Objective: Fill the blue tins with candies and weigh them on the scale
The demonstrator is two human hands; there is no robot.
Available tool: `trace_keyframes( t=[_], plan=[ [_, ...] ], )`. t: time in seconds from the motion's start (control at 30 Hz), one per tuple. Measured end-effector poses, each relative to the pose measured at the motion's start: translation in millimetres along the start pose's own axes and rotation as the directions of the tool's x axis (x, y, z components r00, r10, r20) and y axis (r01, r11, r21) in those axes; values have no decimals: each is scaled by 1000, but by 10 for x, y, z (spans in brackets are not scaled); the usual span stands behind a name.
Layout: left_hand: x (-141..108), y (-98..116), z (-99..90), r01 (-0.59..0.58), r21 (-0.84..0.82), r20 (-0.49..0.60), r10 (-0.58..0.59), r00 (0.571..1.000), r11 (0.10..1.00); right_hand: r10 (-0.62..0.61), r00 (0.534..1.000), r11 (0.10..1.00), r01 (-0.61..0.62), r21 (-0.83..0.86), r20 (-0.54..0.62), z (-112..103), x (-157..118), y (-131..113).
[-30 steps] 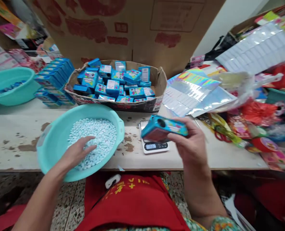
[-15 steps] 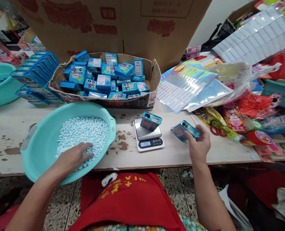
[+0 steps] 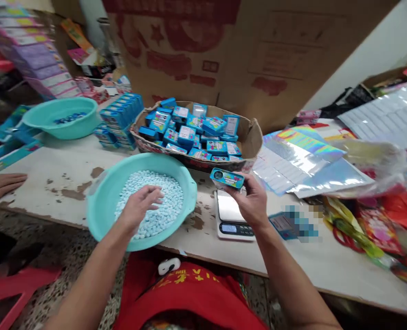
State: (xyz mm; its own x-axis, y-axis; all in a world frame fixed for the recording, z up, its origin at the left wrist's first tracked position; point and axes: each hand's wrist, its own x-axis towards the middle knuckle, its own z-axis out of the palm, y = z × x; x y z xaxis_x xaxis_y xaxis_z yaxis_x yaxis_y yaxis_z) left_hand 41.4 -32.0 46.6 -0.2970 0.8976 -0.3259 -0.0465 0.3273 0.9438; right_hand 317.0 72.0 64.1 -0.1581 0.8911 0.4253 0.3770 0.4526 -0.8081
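My right hand [image 3: 253, 199] grips a small blue candy box [image 3: 227, 178] by its side, with a round hole in the end that faces me. It is held above the back of a digital scale [image 3: 236, 229], whose bare plate shows under my hand. Over a turquoise basin [image 3: 96, 217] of pale blue candies [image 3: 171, 195] hovers my left hand [image 3: 141, 206], fingers loosely apart and nothing visible in them. A second blue candy box [image 3: 282, 225], partly blurred out, lies on the table right of the scale.
A low carton [image 3: 255, 142] full of blue boxes stands behind the basin, beside stacked boxes [image 3: 121, 114]. Another turquoise basin [image 3: 61, 130] is at back left. Another person's hand [image 3: 6, 185] rests at the left table edge. Shiny sticker sheets [image 3: 293, 160] and bagged items lie right.
My right hand has let go of one box on the table and lifted the other off the scale. My left hand has risen slightly from the candies. The view has swung left.
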Motion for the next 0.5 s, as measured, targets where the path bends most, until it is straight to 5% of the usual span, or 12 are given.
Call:
trace_keyframes(
  t=[0.13, 0.23, 0.3, 0.4, 0.5],
  plan=[
    [51, 210, 100, 121, -651, 39, -126, 991, 750, -362, 905, 924, 380, -40, 222, 484, 235, -519],
    [166, 259, 89, 182, -790, 59, -223, 973, 586, -389, 829, 887, 455, -81, 402, 961, 269, -594],
    [226, 201, 26, 152, -814, 8, -250, 968, 561, -342, 827, 906, 416, -76, 447, 1184, 257, -552],
    [231, 31, -125, 83, -734, -44, -169, 985, 674, -262, 864, 960, 278, 27, 429, 1294, 224, -475],
    [161, -90, -264, -72, -335, -89, 45, 995, 940, -90, 918, 985, 25, 170, 387, 1302, 169, -442]
  ],
)
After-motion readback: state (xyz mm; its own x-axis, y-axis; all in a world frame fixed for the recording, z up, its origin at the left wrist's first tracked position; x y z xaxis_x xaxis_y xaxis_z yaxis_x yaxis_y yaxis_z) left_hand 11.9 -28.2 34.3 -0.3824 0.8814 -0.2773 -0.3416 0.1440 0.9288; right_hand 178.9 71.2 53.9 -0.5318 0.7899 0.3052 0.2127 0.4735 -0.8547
